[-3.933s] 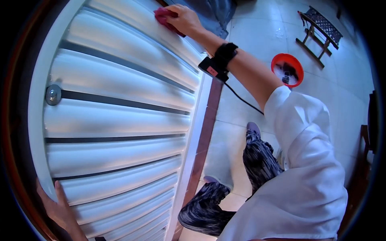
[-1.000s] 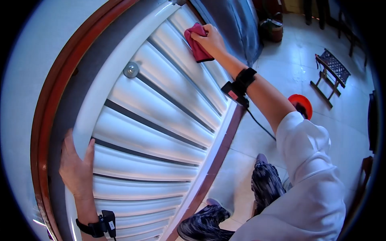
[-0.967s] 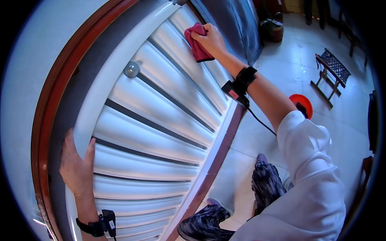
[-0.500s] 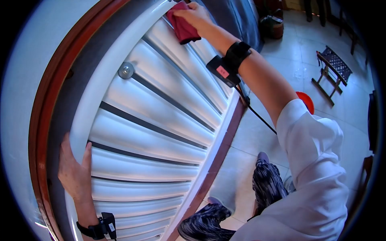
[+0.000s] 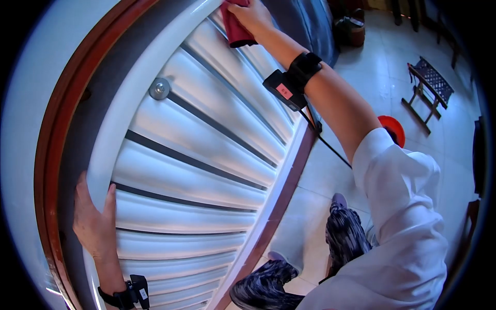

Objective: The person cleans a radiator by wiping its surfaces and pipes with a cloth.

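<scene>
While the right hand [image 5: 251, 16] clamps a dark red cloth [image 5: 237, 28] at 12 o'clock, the left hand [image 5: 96, 222] grips a rounded white rail [image 5: 114, 119] at 8 o'clock, its thumb on the inner side and its fingers on the outer side, so that the hands are well apart. The cloth hangs over the uppermost part of a white slatted panel [image 5: 191, 160], close to the top end of the rail, and runs to the edge of the view; how firmly it is pressed there I cannot tell. At 10 o'clock a round metal disc [image 5: 159, 89] sits just inside the rail, beside a dark gap between slats. A reddish-brown frame [image 5: 45, 170] curves past 9 o'clock, outside the rail. Each wrist wears a black strap with a small box, and a black cable [image 5: 333, 149] trails from the right one. Dark blue-grey fabric [image 5: 310, 26] hangs at 1 o'clock, near the right hand. On the tiled floor [image 5: 320, 175], an orange-red basin [image 5: 393, 125] stands near 3 o'clock, partly hidden by the arm, with a low stool [image 5: 434, 82] between 2 and 3. The person's patterned trousers [image 5: 349, 232] show from 4 to 6 o'clock.
</scene>
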